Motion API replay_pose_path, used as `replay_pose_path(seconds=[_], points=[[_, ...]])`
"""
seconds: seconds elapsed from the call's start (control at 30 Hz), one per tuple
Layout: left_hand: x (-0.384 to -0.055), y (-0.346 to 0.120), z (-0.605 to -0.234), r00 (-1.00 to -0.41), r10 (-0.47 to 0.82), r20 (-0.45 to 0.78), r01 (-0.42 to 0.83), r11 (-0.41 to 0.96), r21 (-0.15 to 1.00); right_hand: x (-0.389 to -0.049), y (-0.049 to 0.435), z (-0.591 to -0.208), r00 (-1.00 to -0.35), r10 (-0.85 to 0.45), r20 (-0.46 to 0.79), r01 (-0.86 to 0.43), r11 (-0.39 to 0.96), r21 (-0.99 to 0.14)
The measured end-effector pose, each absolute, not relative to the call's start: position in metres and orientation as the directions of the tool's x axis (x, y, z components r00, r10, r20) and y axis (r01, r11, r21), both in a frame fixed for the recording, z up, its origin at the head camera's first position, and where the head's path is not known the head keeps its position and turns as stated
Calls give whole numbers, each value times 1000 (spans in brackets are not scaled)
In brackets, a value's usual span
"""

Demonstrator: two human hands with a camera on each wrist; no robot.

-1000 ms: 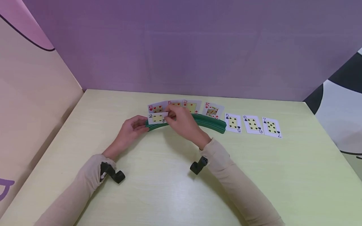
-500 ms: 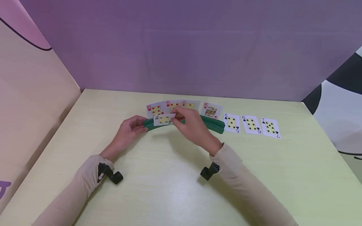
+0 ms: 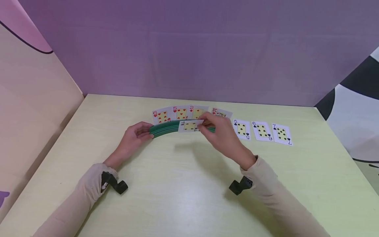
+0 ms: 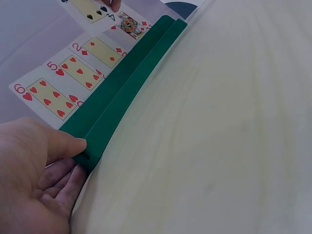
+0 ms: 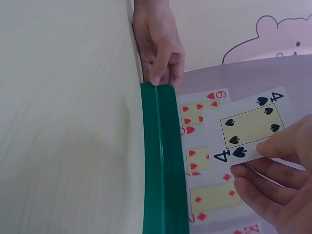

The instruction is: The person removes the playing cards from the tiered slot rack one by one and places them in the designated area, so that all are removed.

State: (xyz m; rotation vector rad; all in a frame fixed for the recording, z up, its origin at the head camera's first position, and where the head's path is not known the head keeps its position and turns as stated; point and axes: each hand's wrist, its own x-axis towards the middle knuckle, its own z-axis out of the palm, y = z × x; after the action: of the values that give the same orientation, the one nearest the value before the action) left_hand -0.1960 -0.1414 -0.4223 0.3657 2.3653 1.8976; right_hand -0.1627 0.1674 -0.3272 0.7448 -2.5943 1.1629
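My left hand (image 3: 131, 140) pinches the left end of a curved green card holder (image 3: 164, 128), thumb on its front face in the left wrist view. Between thumb and fingers, my right hand (image 3: 225, 135) holds the four of spades (image 3: 188, 126) by one edge, over the middle of the holder in the head view. Standing in the holder are the six of hearts (image 3: 161, 116), the five of hearts (image 3: 180, 114), the two of diamonds (image 3: 196, 113) and the king of diamonds (image 4: 131, 25). In the head view the right hand partly hides the king and the holder's right half.
Right of the holder, the five of spades (image 3: 241, 129), six of spades (image 3: 262, 131) and seven of spades (image 3: 282, 134) lie face up in a row on the pale table (image 3: 165, 197). A purple panel (image 3: 189, 52) rises behind the table.
My right hand has carried the four of spades rightward, from the holder's left end to its middle. The left hand keeps its grip there. The six and five of hearts are more exposed.
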Motion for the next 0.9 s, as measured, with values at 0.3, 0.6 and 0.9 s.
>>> replay_pose_path(seconds=[0.3,0.6,0.9], points=[[-196,-141,-424,-965,247,87,138,197,971,-152,198,-322,-866,-297,402,-496,606,-622],[-198,-141,-426,-966,244,82,131,195,972,-146,231,-318,-873,-219,436,-459,670,-583],[-195,-145,-424,-969,234,73,124,209,970,-144,255,-313,-865,-158,476,-438,698,-566]])
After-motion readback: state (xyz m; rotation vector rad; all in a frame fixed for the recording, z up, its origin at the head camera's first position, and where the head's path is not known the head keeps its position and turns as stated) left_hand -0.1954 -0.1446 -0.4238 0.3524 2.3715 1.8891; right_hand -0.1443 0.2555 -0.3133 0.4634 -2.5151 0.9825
